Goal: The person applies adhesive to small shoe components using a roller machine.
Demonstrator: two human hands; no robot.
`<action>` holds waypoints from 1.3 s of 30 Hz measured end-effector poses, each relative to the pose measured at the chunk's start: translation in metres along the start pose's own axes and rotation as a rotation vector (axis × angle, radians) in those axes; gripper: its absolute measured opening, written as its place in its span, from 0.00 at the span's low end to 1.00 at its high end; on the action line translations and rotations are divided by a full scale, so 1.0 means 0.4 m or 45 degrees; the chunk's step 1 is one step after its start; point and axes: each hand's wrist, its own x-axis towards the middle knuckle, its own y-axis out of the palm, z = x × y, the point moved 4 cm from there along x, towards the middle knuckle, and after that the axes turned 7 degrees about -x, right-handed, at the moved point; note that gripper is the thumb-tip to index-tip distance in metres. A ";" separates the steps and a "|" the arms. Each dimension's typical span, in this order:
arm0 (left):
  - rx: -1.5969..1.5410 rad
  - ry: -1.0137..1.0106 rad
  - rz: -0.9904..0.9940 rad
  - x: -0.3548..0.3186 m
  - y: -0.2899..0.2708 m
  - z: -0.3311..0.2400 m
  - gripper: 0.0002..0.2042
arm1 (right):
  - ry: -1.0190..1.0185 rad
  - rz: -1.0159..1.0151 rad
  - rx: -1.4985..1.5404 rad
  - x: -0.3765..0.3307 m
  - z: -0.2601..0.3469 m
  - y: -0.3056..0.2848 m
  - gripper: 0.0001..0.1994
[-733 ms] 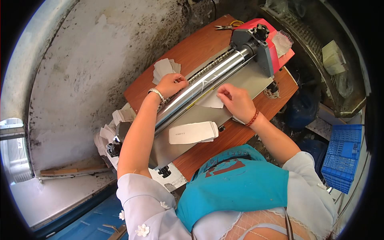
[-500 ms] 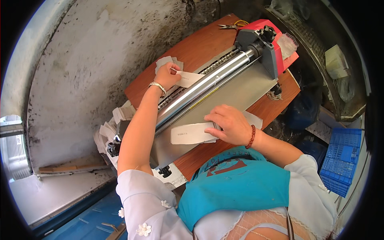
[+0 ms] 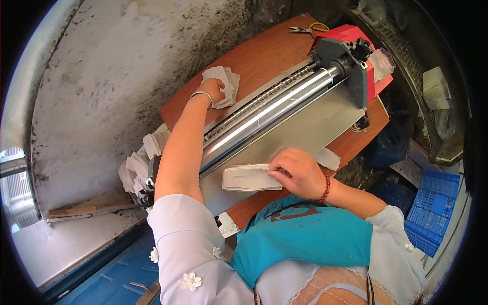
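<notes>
Behind the long metal roller [image 3: 269, 104], my left hand [image 3: 215, 90] is at a loose pile of flat white pieces [image 3: 229, 81] on the wooden board. Its fingers are curled round the edge of a piece; the fingertips are partly hidden. On the metal plate in front of the roller, my right hand [image 3: 297, 173] pinches the right end of a small stack of white strips [image 3: 246, 179]. Its top strip bears a line of small dark print. Whether they are paper or thin leather I cannot tell.
The roller machine has a red and dark grey end housing [image 3: 351, 66] at the far right. Pliers [image 3: 301, 30] lie on the wooden board [image 3: 269, 51]. More white pieces [image 3: 134, 170] are heaped by the roller's left end. Another white strip [image 3: 328, 158] lies beyond my right hand. A blue crate [image 3: 434, 208] stands right.
My left hand has moved from the roller's back edge onto the pile, and the strip it held is no longer at the roller. My right hand has closed onto the stack's end.
</notes>
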 end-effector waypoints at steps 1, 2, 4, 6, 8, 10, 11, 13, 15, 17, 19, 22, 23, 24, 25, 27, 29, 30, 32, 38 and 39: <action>-0.011 -0.015 0.287 0.001 0.037 0.000 0.11 | 0.010 0.001 -0.002 0.003 0.002 -0.025 0.05; -0.013 -0.012 0.294 0.004 0.040 0.007 0.11 | 0.371 0.169 0.197 0.006 -0.023 -0.046 0.04; -0.111 0.025 0.222 -0.002 0.017 -0.007 0.11 | 0.821 0.354 0.437 -0.012 -0.085 -0.079 0.05; -0.273 -0.019 0.319 -0.018 -0.012 -0.058 0.11 | 0.895 0.269 0.453 -0.030 -0.140 -0.100 0.04; -0.428 -0.077 0.411 -0.044 -0.032 -0.084 0.10 | 0.942 0.165 0.409 -0.029 -0.169 -0.102 0.04; -0.713 -0.172 0.702 -0.075 -0.023 -0.101 0.09 | 0.884 0.090 0.342 0.001 -0.166 -0.099 0.05; -0.712 -0.168 0.701 -0.088 -0.025 -0.109 0.09 | 0.825 0.020 0.278 0.019 -0.159 -0.099 0.05; -0.806 -0.096 0.795 -0.121 -0.017 -0.129 0.08 | 0.817 -0.012 0.205 0.036 -0.145 -0.095 0.05; -0.707 0.037 0.748 -0.148 -0.029 -0.155 0.08 | 0.432 -0.183 -0.160 0.047 -0.119 -0.100 0.06; -0.609 0.166 0.698 -0.155 -0.037 -0.160 0.08 | 0.310 -0.055 -0.150 0.030 -0.082 -0.073 0.07; -0.627 0.079 0.623 -0.134 -0.046 -0.129 0.08 | 0.176 0.072 -0.142 0.021 -0.040 -0.041 0.09; -0.675 -0.024 0.261 -0.096 -0.081 -0.080 0.08 | -0.084 0.184 -0.279 0.004 0.001 -0.004 0.13; -0.675 -0.027 0.260 -0.089 -0.086 -0.066 0.08 | -0.086 0.185 -0.276 -0.001 0.002 0.002 0.13; -0.811 -0.064 0.186 -0.081 -0.100 -0.054 0.08 | -0.104 0.154 -0.312 -0.002 0.002 0.004 0.13; -0.946 -0.100 0.110 -0.075 -0.109 -0.045 0.08 | -0.123 0.123 -0.347 -0.003 0.002 0.005 0.13; -0.990 -0.120 0.070 -0.072 -0.113 -0.037 0.07 | -0.129 0.101 -0.344 -0.008 0.003 0.011 0.13; -1.212 -0.184 -0.009 -0.073 -0.120 -0.030 0.07 | -0.140 0.075 -0.342 0.000 0.001 0.008 0.13; -1.209 -0.174 -0.006 -0.076 -0.124 -0.042 0.07 | -0.147 0.051 -0.309 0.005 -0.002 0.001 0.12; -1.285 -0.171 0.023 -0.085 -0.134 -0.067 0.06 | -0.154 0.016 -0.283 0.031 -0.010 -0.019 0.12; -1.206 0.139 0.192 -0.123 -0.186 -0.189 0.06 | -0.127 -0.444 -0.365 0.245 -0.085 -0.119 0.13; -1.209 0.205 0.207 -0.145 -0.206 -0.208 0.06 | -0.106 -0.516 -0.432 0.275 -0.095 -0.122 0.14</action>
